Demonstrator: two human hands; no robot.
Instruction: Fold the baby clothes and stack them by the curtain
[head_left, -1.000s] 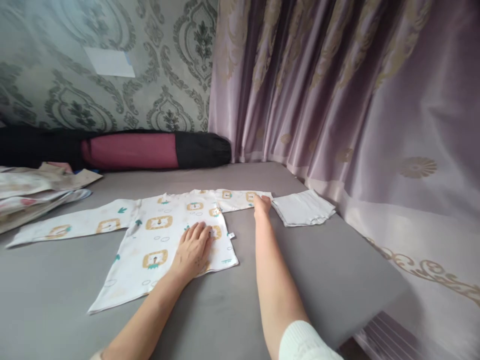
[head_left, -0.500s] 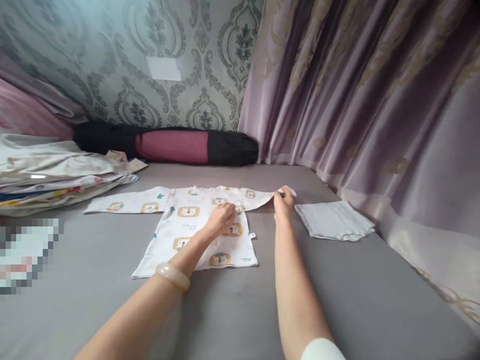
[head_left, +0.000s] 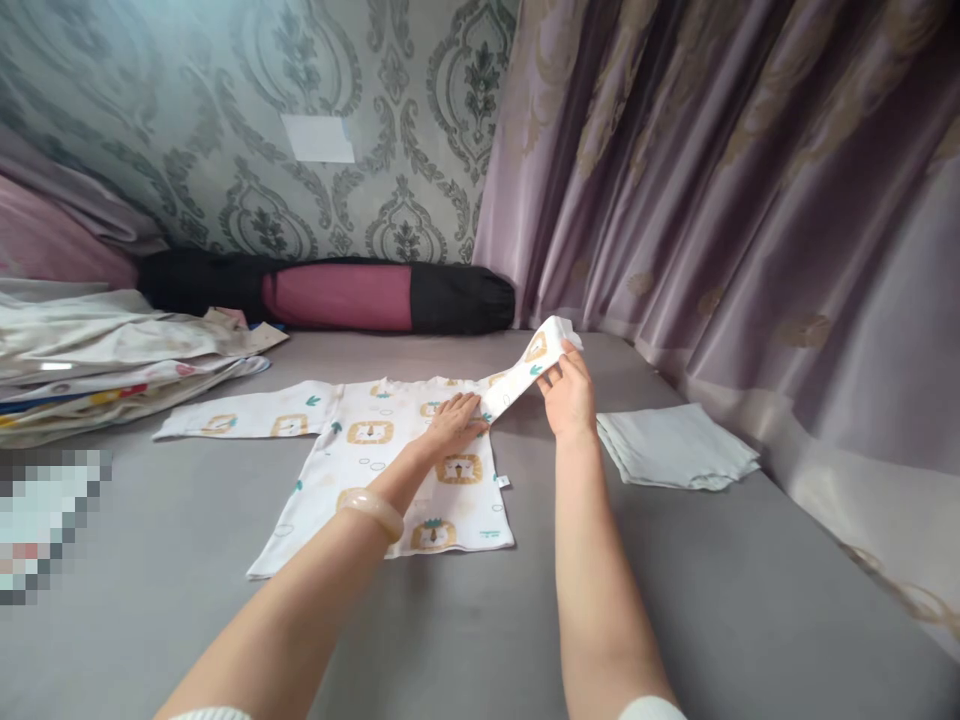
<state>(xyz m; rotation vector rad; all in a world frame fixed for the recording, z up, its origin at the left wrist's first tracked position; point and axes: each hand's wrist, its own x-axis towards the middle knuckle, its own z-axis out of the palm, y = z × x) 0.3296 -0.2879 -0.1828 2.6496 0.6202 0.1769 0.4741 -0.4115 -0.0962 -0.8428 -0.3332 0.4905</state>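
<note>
Light shirt, one sleeve lifted

We find the white, lion-printed, long-sleeved cloth shirt (head_left: 397,430) spread centre frame on the flat grey surface (head_left: 450,640). The right hand (head_left: 566,388) has fingers closed on its raised sleeve (head_left: 517,385) near the cuff; the left hand (head_left: 454,425) lies flat, fingers extended. We judge it light, limp; best gripped at cuffs.

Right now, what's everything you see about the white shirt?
The white shirt looks like thin cloth, printed with tan animal faces and green leaves. It lies on the gray surface, a tag at one side. One sleeve lies flat; the right hand holds up the other sleeve. The left hand rests on its upper part.
</note>
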